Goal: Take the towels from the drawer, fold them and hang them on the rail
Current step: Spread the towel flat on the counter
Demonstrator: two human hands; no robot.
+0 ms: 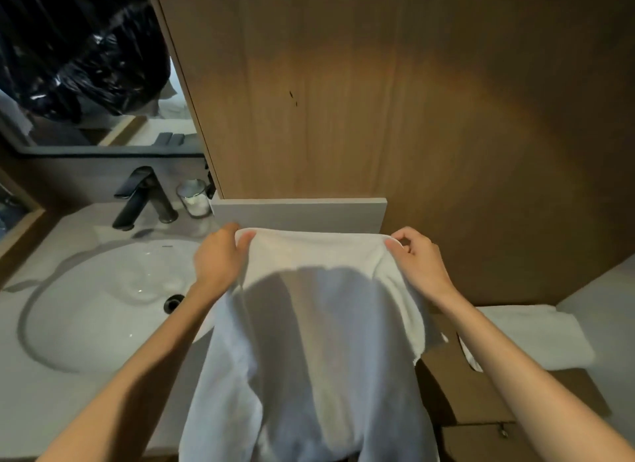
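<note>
I see both arms stretched forward, the left hand (pixel 220 257) and right hand (pixel 417 260) each pinching a top corner of the white towel (pixel 309 341) beside the sink (pixel 103 289).

The wooden panel (pixel 378 100) stood close ahead, and a grey ledge (pixel 299 214) ran just beyond the top edge of the towel (pixel 319 324), so little room lay forward of the left hand (pixel 220 258) or the right hand (pixel 417 258). To the left, space was open above the basin (pixel 103 300), bounded behind by the black tap (pixel 141 196) and a glass jar (pixel 194 198). To the right, a folded white towel (pixel 536 338) and what seemed a brown box (pixel 446 386) crowded the right forearm.
</note>
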